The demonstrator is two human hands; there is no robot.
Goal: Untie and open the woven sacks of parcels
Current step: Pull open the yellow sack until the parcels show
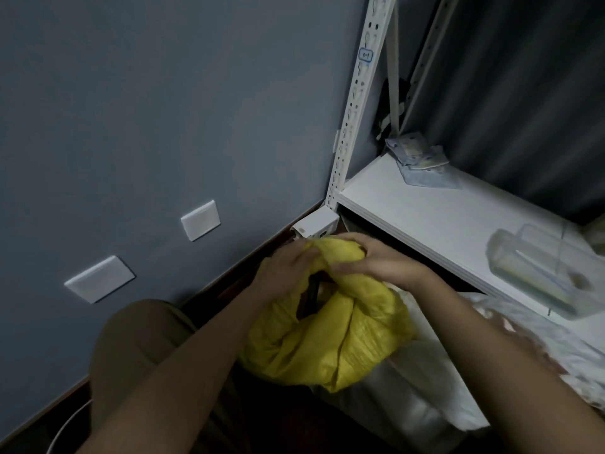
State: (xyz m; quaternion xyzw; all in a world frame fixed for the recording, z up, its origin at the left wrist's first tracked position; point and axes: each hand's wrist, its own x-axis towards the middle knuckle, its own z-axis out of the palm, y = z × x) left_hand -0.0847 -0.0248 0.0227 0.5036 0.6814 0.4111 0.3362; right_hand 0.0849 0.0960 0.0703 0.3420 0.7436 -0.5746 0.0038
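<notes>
A yellow woven sack (330, 342) sits on the floor in front of me, bulging with its load. Its bunched top rises between my hands. My left hand (284, 270) grips the left side of the gathered neck, fingers curled into the fabric. My right hand (373, 260) clamps the top of the neck from the right, fingers wrapped over the yellow fold. A dark gap (312, 298) shows in the mouth below my hands, with something dark inside that I cannot make out. Any tie is hidden under my fingers.
A white metal shelf (442, 217) stands at the right, with a perforated upright post (353, 116), papers (419, 158) and a clear plastic container (537, 270) on it. White sacks (425, 398) lie beside the yellow one. The grey wall (163, 126) with blank plates is at left. My knee (137, 339) is low left.
</notes>
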